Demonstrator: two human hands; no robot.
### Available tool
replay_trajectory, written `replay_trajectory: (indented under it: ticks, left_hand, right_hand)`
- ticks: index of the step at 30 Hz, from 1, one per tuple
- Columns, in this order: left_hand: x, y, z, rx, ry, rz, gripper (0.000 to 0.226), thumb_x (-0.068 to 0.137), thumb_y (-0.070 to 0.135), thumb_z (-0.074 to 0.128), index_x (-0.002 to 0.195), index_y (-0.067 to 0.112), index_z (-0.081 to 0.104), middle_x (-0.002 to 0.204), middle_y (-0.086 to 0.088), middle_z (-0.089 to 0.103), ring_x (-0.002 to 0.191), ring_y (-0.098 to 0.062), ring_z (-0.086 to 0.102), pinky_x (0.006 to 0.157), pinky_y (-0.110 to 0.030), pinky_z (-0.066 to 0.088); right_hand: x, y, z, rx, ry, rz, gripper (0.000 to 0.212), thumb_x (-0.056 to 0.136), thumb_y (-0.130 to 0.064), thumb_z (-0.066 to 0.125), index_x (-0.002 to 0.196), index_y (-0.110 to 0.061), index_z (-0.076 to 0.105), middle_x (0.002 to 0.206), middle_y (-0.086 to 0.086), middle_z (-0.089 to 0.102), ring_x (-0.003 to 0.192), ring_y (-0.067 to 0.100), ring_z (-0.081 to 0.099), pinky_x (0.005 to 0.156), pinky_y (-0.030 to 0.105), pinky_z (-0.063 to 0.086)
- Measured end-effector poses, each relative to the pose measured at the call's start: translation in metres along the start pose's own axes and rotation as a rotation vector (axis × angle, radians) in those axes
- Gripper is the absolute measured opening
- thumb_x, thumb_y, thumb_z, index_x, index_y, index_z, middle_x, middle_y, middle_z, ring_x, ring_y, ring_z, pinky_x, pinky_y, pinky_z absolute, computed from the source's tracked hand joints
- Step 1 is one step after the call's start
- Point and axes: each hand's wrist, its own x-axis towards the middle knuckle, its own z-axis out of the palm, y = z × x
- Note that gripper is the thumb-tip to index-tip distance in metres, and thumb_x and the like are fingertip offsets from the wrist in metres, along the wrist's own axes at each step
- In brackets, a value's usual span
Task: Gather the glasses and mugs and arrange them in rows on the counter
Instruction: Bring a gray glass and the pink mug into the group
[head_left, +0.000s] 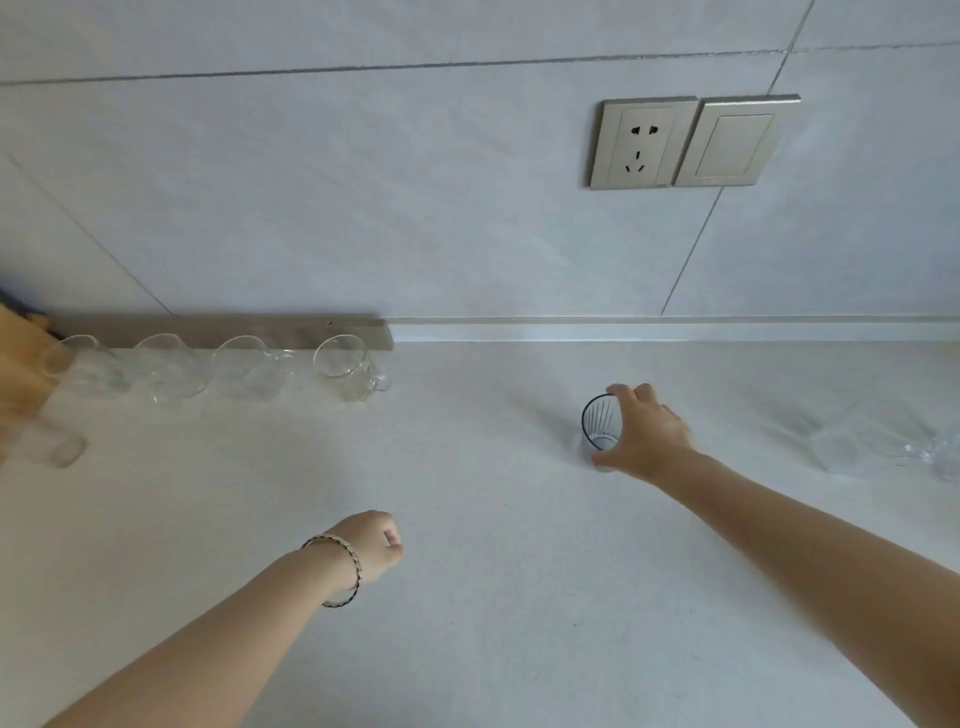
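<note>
Head view shows my right hand (647, 434) wrapped around a small ribbed glass (601, 422) standing upright on the counter (493, 597), well right of the row of four clear mugs (343, 366) lined up along the back wall. Another glass (54, 444) sits blurred at the far left edge, and more clear glassware (883, 447) lies off to my right, too smeared to tell how it rests.

What worries me is the grip. My fingers curl over the rim from behind and my thumb (605, 460) presses low near the base, so the hold is lopsided; if I lift fast the glass could pivot and slip out. Carrying it across to the row, I could also knock the end mug, since its handle sticks out toward me.

My right arm reaches out almost straight, wrist bent slightly inward. My left hand (371, 543), with a bracelet (343, 569) at the wrist, hovers over bare counter, curled loosely into a fist and holding nothing.
</note>
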Motion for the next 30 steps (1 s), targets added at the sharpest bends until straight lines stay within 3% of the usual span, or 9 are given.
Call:
replay_trajectory:
  ticks: [6, 10, 12, 16, 18, 21, 24, 28, 30]
  left_hand:
    - [-0.005, -0.08, -0.008, -0.054, -0.002, -0.034, 0.012, 0.092, 0.018, 0.043, 0.096, 0.019, 0.055, 0.126, -0.003, 0.058, 0.116, -0.019, 0.055, 0.09, -0.022, 0.04]
    - [-0.005, -0.159, -0.018, -0.088, 0.005, -0.048, 0.006, 0.092, 0.019, 0.043, 0.09, 0.02, 0.049, 0.123, -0.004, 0.059, 0.096, -0.017, 0.053, 0.08, -0.02, 0.037]
    - [-0.007, -0.203, -0.027, -0.094, 0.003, -0.047, 0.009, 0.092, 0.019, 0.043, 0.093, 0.02, 0.052, 0.123, -0.004, 0.06, 0.104, -0.019, 0.056, 0.08, -0.019, 0.036]
    - [-0.01, -0.291, -0.055, -0.106, 0.006, -0.036, 0.006, 0.092, 0.019, 0.043, 0.088, 0.021, 0.047, 0.109, -0.005, 0.058, 0.092, -0.018, 0.049, 0.082, -0.023, 0.039]
    - [-0.012, -0.333, -0.068, -0.11, 0.014, -0.06, 0.016, 0.09, 0.015, 0.043, 0.075, 0.021, 0.043, 0.093, -0.004, 0.049, 0.084, -0.019, 0.043, 0.067, -0.023, 0.037]
    - [-0.009, -0.387, -0.082, -0.137, 0.02, -0.085, 0.036, 0.087, 0.012, 0.042, 0.057, 0.027, 0.027, 0.088, -0.003, 0.038, 0.08, -0.018, 0.034, 0.051, -0.022, 0.018]
    - [-0.008, -0.426, -0.088, -0.162, 0.033, -0.1, 0.038, 0.087, 0.012, 0.041, 0.056, 0.027, 0.025, 0.089, -0.002, 0.035, 0.081, -0.017, 0.031, 0.05, -0.023, 0.015]
    - [-0.007, -0.457, -0.095, -0.216, 0.034, -0.116, 0.022, 0.089, 0.013, 0.04, 0.069, 0.022, 0.037, 0.09, -0.002, 0.038, 0.081, -0.019, 0.035, 0.059, -0.026, 0.027]
    - [-0.003, -0.464, -0.094, -0.234, 0.034, -0.107, 0.03, 0.088, 0.012, 0.041, 0.062, 0.025, 0.031, 0.088, -0.003, 0.038, 0.08, -0.019, 0.034, 0.052, -0.024, 0.02]
  right_hand:
    - [-0.033, -0.116, 0.03, 0.043, -0.068, -0.156, 0.087, 0.071, -0.048, 0.071, 0.143, -0.025, 0.028, 0.135, 0.003, 0.041, 0.114, 0.026, 0.057, 0.092, 0.032, 0.046]
    - [-0.051, -0.206, 0.061, 0.016, -0.1, -0.243, 0.089, 0.072, -0.051, 0.07, 0.145, -0.026, 0.026, 0.137, 0.002, 0.04, 0.115, 0.026, 0.057, 0.092, 0.032, 0.046]
    - [-0.057, -0.255, 0.078, -0.013, -0.117, -0.266, 0.089, 0.073, -0.052, 0.069, 0.145, -0.025, 0.025, 0.138, 0.002, 0.039, 0.115, 0.026, 0.056, 0.092, 0.032, 0.045]
    - [-0.064, -0.355, 0.109, -0.021, -0.146, -0.265, 0.088, 0.073, -0.053, 0.07, 0.145, -0.025, 0.027, 0.138, 0.002, 0.04, 0.117, 0.026, 0.056, 0.094, 0.033, 0.045]
    - [-0.065, -0.401, 0.124, 0.01, -0.163, -0.254, 0.087, 0.072, -0.051, 0.071, 0.143, -0.025, 0.029, 0.136, 0.003, 0.041, 0.116, 0.025, 0.057, 0.094, 0.033, 0.046]
    - [-0.062, -0.463, 0.147, 0.071, -0.166, -0.232, 0.085, 0.071, -0.047, 0.073, 0.141, -0.024, 0.032, 0.134, 0.004, 0.043, 0.115, 0.025, 0.057, 0.094, 0.033, 0.045]
    - [-0.051, -0.516, 0.164, 0.081, -0.125, -0.239, 0.084, 0.072, -0.045, 0.073, 0.142, -0.021, 0.031, 0.134, 0.006, 0.042, 0.116, 0.028, 0.057, 0.094, 0.033, 0.045]
    - [-0.03, -0.568, 0.179, 0.095, -0.042, -0.216, 0.082, 0.074, -0.045, 0.071, 0.14, -0.019, 0.032, 0.131, 0.009, 0.043, 0.115, 0.03, 0.056, 0.092, 0.035, 0.046]
    - [-0.019, -0.581, 0.182, 0.084, -0.029, -0.173, 0.08, 0.073, -0.047, 0.071, 0.138, -0.018, 0.034, 0.129, 0.01, 0.043, 0.114, 0.031, 0.056, 0.09, 0.036, 0.048]
